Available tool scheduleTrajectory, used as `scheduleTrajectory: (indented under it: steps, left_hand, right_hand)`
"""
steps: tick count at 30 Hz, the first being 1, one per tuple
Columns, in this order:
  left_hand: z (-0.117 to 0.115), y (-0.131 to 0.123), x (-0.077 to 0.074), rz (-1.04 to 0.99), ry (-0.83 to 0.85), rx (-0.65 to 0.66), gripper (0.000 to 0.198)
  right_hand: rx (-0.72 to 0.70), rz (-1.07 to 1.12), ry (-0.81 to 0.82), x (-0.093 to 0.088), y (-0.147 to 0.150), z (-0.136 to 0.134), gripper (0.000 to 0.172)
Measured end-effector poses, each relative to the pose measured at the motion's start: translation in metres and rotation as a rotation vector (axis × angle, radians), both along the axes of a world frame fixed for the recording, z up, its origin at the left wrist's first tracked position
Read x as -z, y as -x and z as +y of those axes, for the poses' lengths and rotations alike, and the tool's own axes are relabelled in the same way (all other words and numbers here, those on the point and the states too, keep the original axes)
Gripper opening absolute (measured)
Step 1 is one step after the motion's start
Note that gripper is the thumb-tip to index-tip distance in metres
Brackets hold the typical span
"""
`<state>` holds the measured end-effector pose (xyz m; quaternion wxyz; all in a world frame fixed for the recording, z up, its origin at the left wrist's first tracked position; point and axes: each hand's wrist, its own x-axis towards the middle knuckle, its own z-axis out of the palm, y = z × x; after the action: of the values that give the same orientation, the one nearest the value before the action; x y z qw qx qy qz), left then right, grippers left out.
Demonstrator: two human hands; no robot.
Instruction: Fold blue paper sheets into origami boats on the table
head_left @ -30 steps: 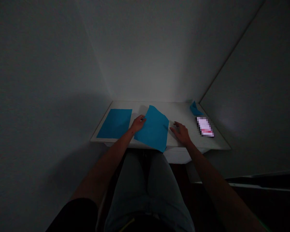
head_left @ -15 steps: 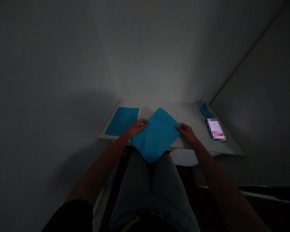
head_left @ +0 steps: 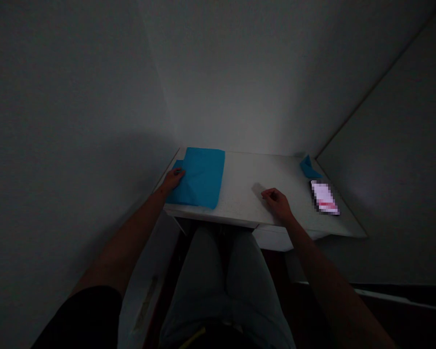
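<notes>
A blue paper sheet (head_left: 204, 177) is at the left part of the white table, over another blue sheet (head_left: 177, 196) that shows only along its left side. My left hand (head_left: 173, 178) grips the upper sheet at its left edge. Over the table's middle right, my right hand (head_left: 277, 201) is apart from the paper, its fingers curled together with nothing visible in them.
A folded blue paper piece (head_left: 308, 167) stands at the table's back right corner. A phone with a blurred screen (head_left: 324, 197) lies in front of it. The white table (head_left: 240, 194) meets walls at the back and sides.
The upper sheet has moved left with my left hand and turned, and now overlaps the other sheet. My right hand has let go of it and stays at the right.
</notes>
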<state>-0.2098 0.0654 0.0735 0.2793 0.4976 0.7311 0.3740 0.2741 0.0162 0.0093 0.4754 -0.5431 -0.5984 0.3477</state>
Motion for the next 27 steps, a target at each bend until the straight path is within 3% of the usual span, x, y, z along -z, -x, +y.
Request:
scheduleTrajectory:
  steps: [5, 9, 13, 19, 24, 27]
  left_hand:
    - [0.013, 0.040, -0.008, 0.234, 0.085, -0.065, 0.047]
    - [0.007, 0.032, -0.011, 0.612, 0.095, -0.033, 0.048]
    - [-0.011, -0.012, 0.003, 0.808, -0.030, 0.082, 0.056]
    - [-0.037, -0.096, 0.035, 0.814, -0.105, 0.239, 0.066]
    - [-0.055, -0.173, 0.048, 0.775, -0.170, 0.497, 0.072]
    - [-0.057, -0.204, 0.055, 0.702, -0.154, 0.532, 0.076]
  right_hand:
    - [-0.001, -0.099, -0.019, -0.003, 0.001, -0.002, 0.045]
    - [0.004, -0.139, -0.017, -0.004, 0.002, -0.004, 0.043]
    - [0.007, -0.158, -0.029, -0.005, 0.003, -0.004, 0.042]
    - [-0.013, -0.204, -0.028, -0.009, 0.005, -0.006, 0.035]
    - [-0.041, -0.259, -0.036, -0.003, 0.011, -0.007, 0.032]
    - [-0.131, -0.331, -0.042, -0.005, 0.003, 0.003, 0.032]
